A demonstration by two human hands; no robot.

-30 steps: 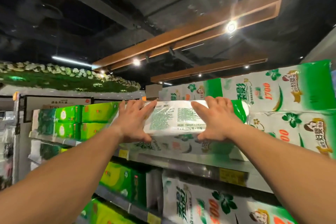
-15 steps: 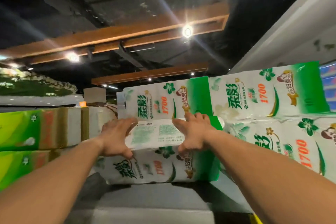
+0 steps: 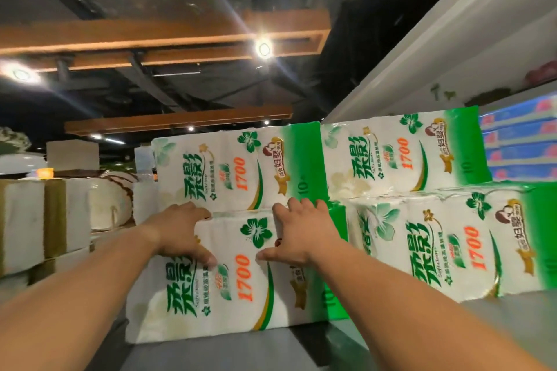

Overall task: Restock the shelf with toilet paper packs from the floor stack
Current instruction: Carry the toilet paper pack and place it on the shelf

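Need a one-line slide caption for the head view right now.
Both hands, left and right, press a toilet paper pack on the top shelf.

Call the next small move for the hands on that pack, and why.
Probably push the pack further back: both the left hand and right hand press its front, and it sits forward of the neighbouring pack on the shelf.

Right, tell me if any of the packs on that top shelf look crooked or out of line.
One does: the lower-left white-and-green plastic-wrapped toilet paper pack, which the left hand and right hand touch, sits tilted and juts forward of the neighbouring lower-right pack. The two upper packs look aligned.
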